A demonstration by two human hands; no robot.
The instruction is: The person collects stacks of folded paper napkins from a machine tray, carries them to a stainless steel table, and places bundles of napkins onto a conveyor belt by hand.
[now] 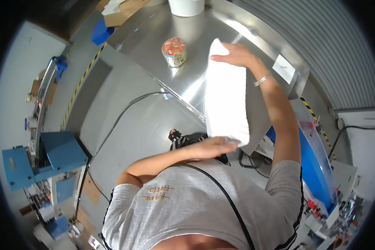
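Note:
A long white sheet, paper or cloth, stretches between my hands over the near right part of the metal table. My right hand grips its far end, fingers closed on the edge. At the near end, close to my body, my left hand holds the sheet, its fingers pressed together on it. A round clear container with a red patterned top stands upright on the table, left of the sheet and touched by neither hand.
The steel table bears a white bucket at its far edge. A blue object and a cardboard box are at the far left. A black cable crosses the floor. A white card lies at the right.

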